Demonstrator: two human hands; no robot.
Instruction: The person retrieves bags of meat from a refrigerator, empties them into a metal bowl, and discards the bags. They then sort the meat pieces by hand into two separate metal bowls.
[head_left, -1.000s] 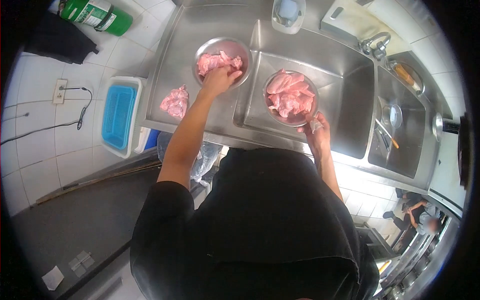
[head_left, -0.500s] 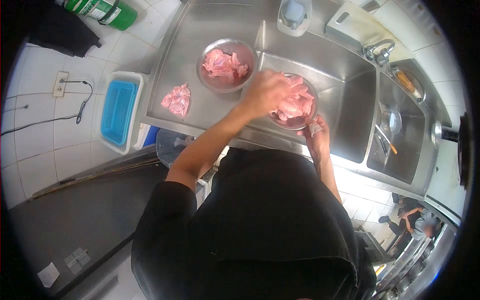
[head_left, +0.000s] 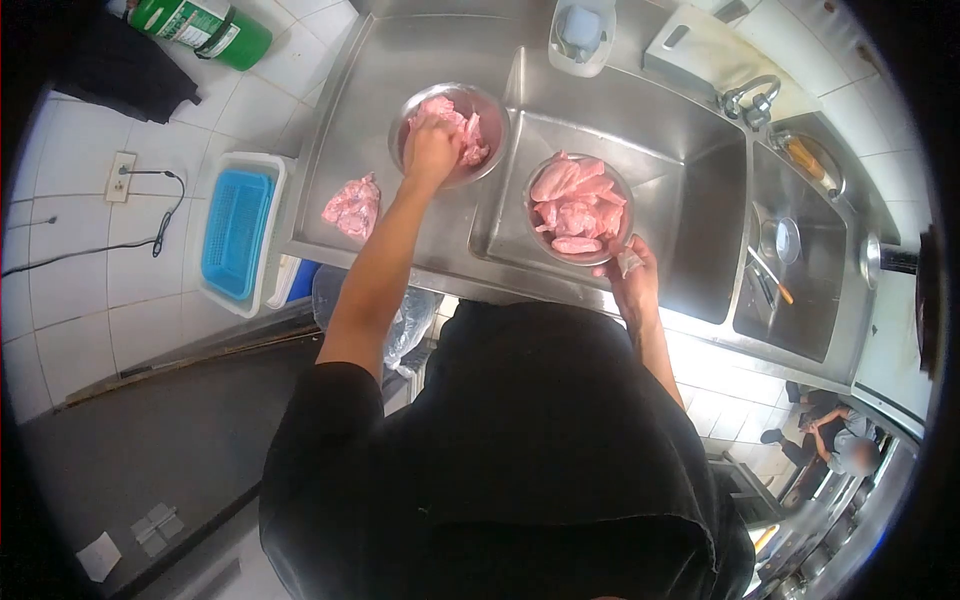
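My left hand (head_left: 432,150) reaches into the left metal bowl (head_left: 497,150), its fingers curled on pieces of raw pink meat (head_left: 472,128); the fingertips are partly hidden. At the lower right rim of the second metal bowl (head_left: 533,232), my right hand (head_left: 637,278) grips the edge, with a whitish patch or scrap near its thumb. Several pale pink meat pieces (head_left: 578,205) fill this second bowl, which stands at the sink's left side. A separate lump of raw meat (head_left: 352,207) lies on the steel counter, left of my left forearm.
The steel sink (head_left: 710,220) extends right, beside a smaller basin (head_left: 800,300) holding utensils and a strainer. Behind are a plastic container (head_left: 580,40), cutting board (head_left: 700,55) and faucet (head_left: 755,100). A blue basket (head_left: 235,235) is at left; another person (head_left: 835,440) sits far right.
My left hand has moved left from the second bowl into the left bowl, uncovering the meat in the second one. My right hand stays at the rim.
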